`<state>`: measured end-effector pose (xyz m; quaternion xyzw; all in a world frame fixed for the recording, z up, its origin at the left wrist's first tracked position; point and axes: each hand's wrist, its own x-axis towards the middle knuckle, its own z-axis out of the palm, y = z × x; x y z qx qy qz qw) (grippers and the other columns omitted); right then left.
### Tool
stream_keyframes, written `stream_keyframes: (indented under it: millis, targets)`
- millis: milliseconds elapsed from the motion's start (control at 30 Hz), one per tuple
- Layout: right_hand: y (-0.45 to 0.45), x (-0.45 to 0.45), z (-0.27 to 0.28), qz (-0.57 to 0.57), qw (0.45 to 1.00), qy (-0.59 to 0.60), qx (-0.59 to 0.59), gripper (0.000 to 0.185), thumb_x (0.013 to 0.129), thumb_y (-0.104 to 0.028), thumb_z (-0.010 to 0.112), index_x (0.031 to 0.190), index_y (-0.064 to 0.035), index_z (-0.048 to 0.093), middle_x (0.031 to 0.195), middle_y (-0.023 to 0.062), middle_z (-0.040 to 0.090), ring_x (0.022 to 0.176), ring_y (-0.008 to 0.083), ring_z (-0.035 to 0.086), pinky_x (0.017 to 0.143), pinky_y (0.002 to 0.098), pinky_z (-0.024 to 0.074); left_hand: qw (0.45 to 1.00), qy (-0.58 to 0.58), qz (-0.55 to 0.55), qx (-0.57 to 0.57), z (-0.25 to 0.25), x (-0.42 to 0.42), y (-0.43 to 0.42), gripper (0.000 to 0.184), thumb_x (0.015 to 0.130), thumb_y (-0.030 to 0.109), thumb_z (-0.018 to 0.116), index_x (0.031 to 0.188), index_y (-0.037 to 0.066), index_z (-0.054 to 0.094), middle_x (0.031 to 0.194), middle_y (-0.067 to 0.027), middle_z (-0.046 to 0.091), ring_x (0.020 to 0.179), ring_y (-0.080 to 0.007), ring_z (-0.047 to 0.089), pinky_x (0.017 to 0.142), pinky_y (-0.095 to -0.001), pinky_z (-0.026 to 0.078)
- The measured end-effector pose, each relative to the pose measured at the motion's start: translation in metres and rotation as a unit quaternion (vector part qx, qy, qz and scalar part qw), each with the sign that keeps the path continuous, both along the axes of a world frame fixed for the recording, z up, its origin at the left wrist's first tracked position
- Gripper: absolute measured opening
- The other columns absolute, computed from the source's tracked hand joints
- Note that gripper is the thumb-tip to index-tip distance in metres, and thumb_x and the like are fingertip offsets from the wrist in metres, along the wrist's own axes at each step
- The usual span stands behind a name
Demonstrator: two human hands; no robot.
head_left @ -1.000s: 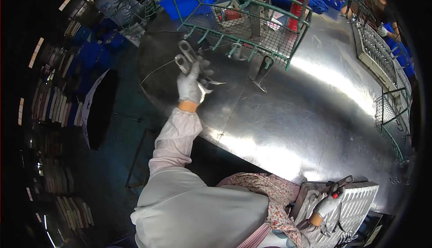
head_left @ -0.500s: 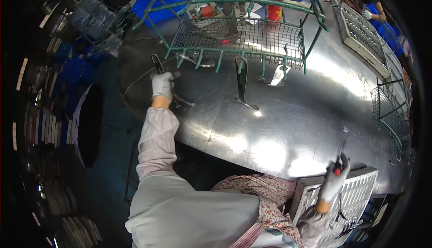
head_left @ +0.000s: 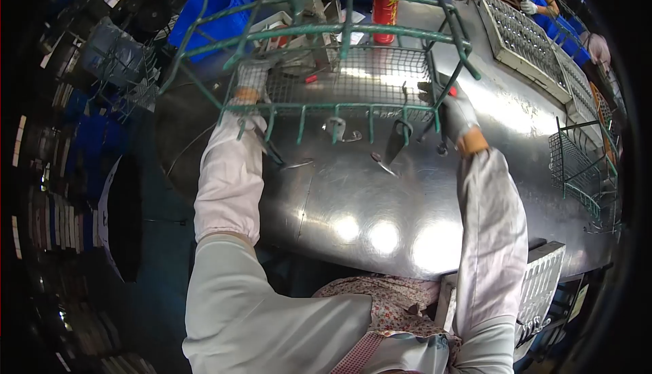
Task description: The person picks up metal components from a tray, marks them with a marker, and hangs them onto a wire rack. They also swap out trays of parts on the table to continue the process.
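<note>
A green wire rack [head_left: 339, 109] with a mesh shelf and a row of hooks hangs before me. My left hand [head_left: 252, 79], in a pale glove, is behind the wires at its left end; its fingers are partly hidden. At the rack's right end is my right hand [head_left: 460, 110], gloved and closed around a small dark tool with a red part [head_left: 453, 91]. Below the hooks are a dark-handled utensil [head_left: 270, 148] on the left, a flat dark utensil [head_left: 397, 142] on the right and a shiny metal piece [head_left: 335, 127] between them.
The shiny metal table [head_left: 353, 201] curves around me. Behind the rack stand a red bottle [head_left: 385, 7] and a blue bin [head_left: 214, 14]. Trays of metal parts [head_left: 523, 48] lie at the right, near a co-worker's gloved hand [head_left: 528, 6]. A ribbed tray [head_left: 543, 265] sits beside my right side.
My right hand has swung up from the ribbed tray to the rack's right end. My left hand has moved up behind the rack's left wires, and the view has shifted.
</note>
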<state>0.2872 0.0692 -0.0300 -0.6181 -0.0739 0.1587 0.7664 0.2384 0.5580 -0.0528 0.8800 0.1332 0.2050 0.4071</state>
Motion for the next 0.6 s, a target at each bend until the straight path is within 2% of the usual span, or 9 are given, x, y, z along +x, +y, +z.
stream_keyframes:
  millis: [33,67,133,167,200,267,467,533,600]
  targets:
    - [0.011,0.003,0.003,0.021,1.000,-0.010,0.003,0.032,0.088,-0.011,0.062,0.118,-0.0062,0.054,0.089,0.0040,0.063,0.072,0.0094,0.057,0.058,0.0211,0.0420,1.000,0.027,0.005,-0.013,0.000,0.015,-0.002,0.035,0.096,0.021,0.053,0.127,0.006,0.053,0.118,-0.0099,0.062,0.099,-0.0256,0.062,0.085,-0.0364,0.049]
    - [0.019,0.004,0.005,0.039,0.999,-0.008,0.011,0.028,0.090,-0.010,0.061,0.117,-0.0075,0.054,0.094,0.0067,0.065,0.076,0.0128,0.061,0.060,0.0239,0.0451,0.965,-0.049,-0.045,-0.253,-0.005,0.030,-0.008,0.032,0.097,0.021,0.050,0.125,0.007,0.056,0.116,-0.0099,0.063,0.100,-0.0243,0.062,0.085,-0.0365,0.049]
    - [0.033,-0.017,0.024,0.074,0.993,0.034,0.081,0.025,0.091,-0.008,0.059,0.115,-0.0073,0.054,0.101,0.0095,0.067,0.081,0.0165,0.064,0.065,0.0281,0.0501,0.938,-0.048,-0.042,-0.340,-0.003,0.048,-0.029,0.032,0.097,0.022,0.050,0.124,0.007,0.056,0.115,-0.0099,0.063,0.100,-0.0242,0.062,0.085,-0.0367,0.048]
    - [0.031,-0.012,0.019,0.128,0.988,0.039,0.076,0.027,0.091,-0.005,0.058,0.117,-0.0072,0.054,0.107,0.0117,0.066,0.088,0.0192,0.066,0.073,0.0328,0.0538,0.936,-0.039,-0.036,-0.348,0.000,0.053,-0.041,0.032,0.096,0.023,0.050,0.123,0.007,0.056,0.115,-0.0098,0.063,0.100,-0.0242,0.062,0.085,-0.0368,0.048]
    - [0.037,-0.021,0.017,0.111,0.986,0.040,0.115,0.032,0.090,-0.003,0.058,0.121,-0.0067,0.053,0.106,0.0093,0.066,0.088,0.0190,0.066,0.076,0.0322,0.0544,0.936,-0.031,-0.030,-0.349,-0.001,0.055,-0.050,0.032,0.096,0.023,0.050,0.122,0.007,0.056,0.114,-0.0098,0.063,0.100,-0.0241,0.061,0.086,-0.0369,0.048]
    - [0.032,-0.031,0.017,0.099,0.991,0.025,0.082,0.036,0.089,-0.001,0.058,0.125,-0.0059,0.052,0.105,0.0072,0.066,0.088,0.0170,0.065,0.075,0.0292,0.0540,0.937,-0.021,-0.015,-0.349,-0.005,0.052,-0.061,0.031,0.096,0.024,0.050,0.121,0.006,0.056,0.113,-0.0098,0.063,0.100,-0.0241,0.061,0.086,-0.0371,0.047]
    - [0.021,-0.034,0.019,0.050,0.999,0.008,0.017,0.036,0.089,-0.003,0.060,0.123,-0.0052,0.054,0.093,0.0034,0.063,0.071,0.0108,0.059,0.063,0.0247,0.0507,0.935,-0.002,0.005,-0.355,-0.003,0.041,-0.086,0.032,0.095,0.027,0.050,0.118,0.006,0.057,0.110,-0.0098,0.063,0.099,-0.0238,0.060,0.087,-0.0377,0.046]
    - [0.027,-0.025,0.020,0.033,0.998,0.019,0.042,0.027,0.093,-0.012,0.056,0.119,-0.0055,0.054,0.089,0.0036,0.061,0.063,0.0110,0.057,0.056,0.0246,0.0485,0.934,0.001,0.006,-0.356,0.000,0.037,-0.093,0.032,0.095,0.028,0.050,0.117,0.006,0.057,0.109,-0.0098,0.062,0.099,-0.0238,0.060,0.088,-0.0379,0.045]
    - [0.021,-0.026,0.030,0.046,0.994,0.072,0.070,0.024,0.095,-0.012,0.052,0.118,-0.0060,0.053,0.090,0.0053,0.062,0.064,0.0122,0.058,0.056,0.0252,0.0500,0.933,0.004,0.006,-0.360,0.003,0.034,-0.101,0.032,0.095,0.029,0.050,0.116,0.006,0.058,0.108,-0.0098,0.062,0.099,-0.0237,0.060,0.088,-0.0381,0.045]
